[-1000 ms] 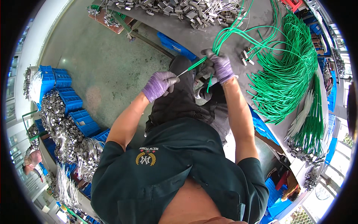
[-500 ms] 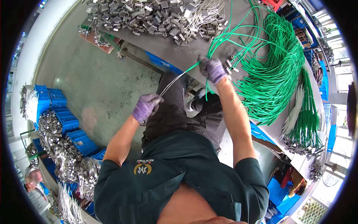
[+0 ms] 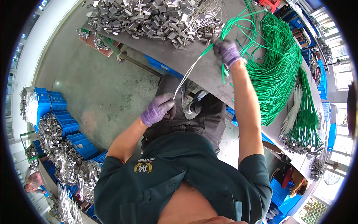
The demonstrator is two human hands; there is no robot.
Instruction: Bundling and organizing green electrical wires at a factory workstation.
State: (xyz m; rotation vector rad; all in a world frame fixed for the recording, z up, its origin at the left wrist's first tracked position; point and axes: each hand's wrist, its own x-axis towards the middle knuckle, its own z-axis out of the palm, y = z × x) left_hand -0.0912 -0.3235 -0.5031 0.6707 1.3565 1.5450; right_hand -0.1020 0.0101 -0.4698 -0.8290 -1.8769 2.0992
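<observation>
Both my hands wear purple gloves. My left hand (image 3: 158,109) is closed around the bare silvery end of a thin cable (image 3: 190,72) over my lap. My right hand (image 3: 228,52) is stretched out over the grey table (image 3: 194,61) and grips the same cable where its green sheath begins. The cable runs taut between the two hands. A big bundle of green cables (image 3: 278,71) lies on the table just right of my right hand. A heap of small grey metal blocks (image 3: 149,16) covers the table's far side, beyond my right hand.
A second green bundle with metal ends (image 3: 304,127) lies further right on the table. Blue crates (image 3: 56,115) and piles of shiny metal parts (image 3: 59,153) stand on the floor at left. Another person (image 3: 33,181) is at the lower left edge.
My hands have drawn apart: the right moved up and out over the table, the left dropped toward my lap. The cable is stretched longer between them.
</observation>
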